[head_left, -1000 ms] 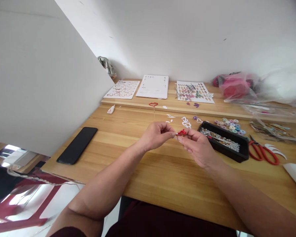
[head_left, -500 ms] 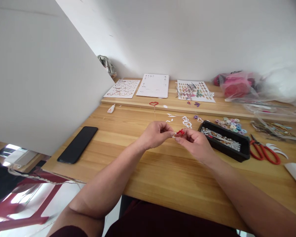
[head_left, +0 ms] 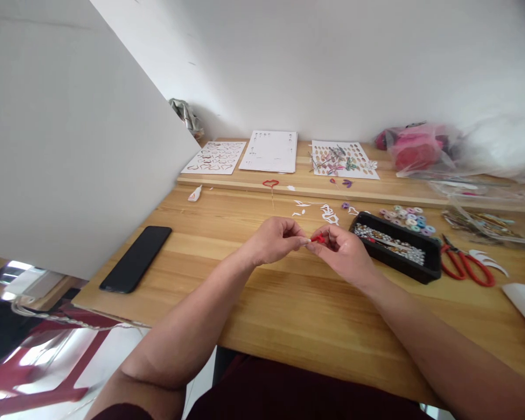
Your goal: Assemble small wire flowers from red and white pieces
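Note:
A small red piece with a bit of white at its left end (head_left: 318, 239) is pinched between both hands above the table; its exact kind is too small to tell. My left hand (head_left: 277, 240) closes thumb and forefinger on the white end. From the other side my right hand (head_left: 339, 248) grips the red part, its fingers covering much of it. Beyond the hands, a red thread-wrapped outline on a thin stem (head_left: 270, 184) leans on the wooden ledge. White paper cut-outs (head_left: 329, 214) lie just behind my fingers.
Right of my hands stands a black tray (head_left: 396, 248) of beads, with thread spools (head_left: 406, 217) behind it and red-handled pliers (head_left: 467, 262) beside it. A phone (head_left: 136, 259) and a small glue bottle (head_left: 195, 193) lie left. Patterned sheets (head_left: 269, 151) rest on the back ledge (head_left: 304, 185).
My fingertips have drawn closer together around the red piece, and less of it shows. The whole view has shifted slightly; the things on the table stay in place.

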The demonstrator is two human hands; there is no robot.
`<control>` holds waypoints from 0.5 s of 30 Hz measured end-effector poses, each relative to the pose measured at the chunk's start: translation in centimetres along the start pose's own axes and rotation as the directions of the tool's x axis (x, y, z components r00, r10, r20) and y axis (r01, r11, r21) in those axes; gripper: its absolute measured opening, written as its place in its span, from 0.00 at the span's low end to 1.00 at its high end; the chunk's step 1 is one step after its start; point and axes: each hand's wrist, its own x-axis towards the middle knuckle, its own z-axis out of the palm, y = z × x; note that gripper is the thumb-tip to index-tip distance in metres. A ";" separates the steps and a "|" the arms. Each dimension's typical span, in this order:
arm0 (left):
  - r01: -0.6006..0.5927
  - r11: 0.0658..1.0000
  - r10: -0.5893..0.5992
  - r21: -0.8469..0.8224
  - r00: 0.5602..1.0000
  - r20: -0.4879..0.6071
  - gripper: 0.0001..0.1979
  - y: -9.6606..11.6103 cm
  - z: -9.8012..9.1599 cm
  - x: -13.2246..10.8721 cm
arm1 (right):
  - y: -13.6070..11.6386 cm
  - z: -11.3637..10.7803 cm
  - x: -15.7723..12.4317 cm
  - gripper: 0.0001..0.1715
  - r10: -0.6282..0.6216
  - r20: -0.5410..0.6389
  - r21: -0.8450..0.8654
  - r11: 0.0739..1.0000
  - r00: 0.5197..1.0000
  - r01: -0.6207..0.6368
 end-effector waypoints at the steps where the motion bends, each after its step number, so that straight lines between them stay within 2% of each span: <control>1: -0.003 1.000 0.003 -0.004 1.000 -0.001 0.10 -0.1 0.1 0.0 | 0.1 0.0 0.0 0.17 0.003 0.001 0.009 1.000 1.000 -0.003; 8: -0.045 0.997 0.042 -0.055 0.997 -0.062 0.12 -0.4 0.3 0.2 | 0.4 0.5 0.0 0.20 0.062 -0.015 0.194 0.979 0.998 -0.058; 15: -0.020 0.998 0.020 -0.059 1.000 -0.011 0.12 -0.2 0.2 0.1 | 0.8 0.4 0.0 0.20 0.036 -0.068 0.136 0.990 0.997 -0.027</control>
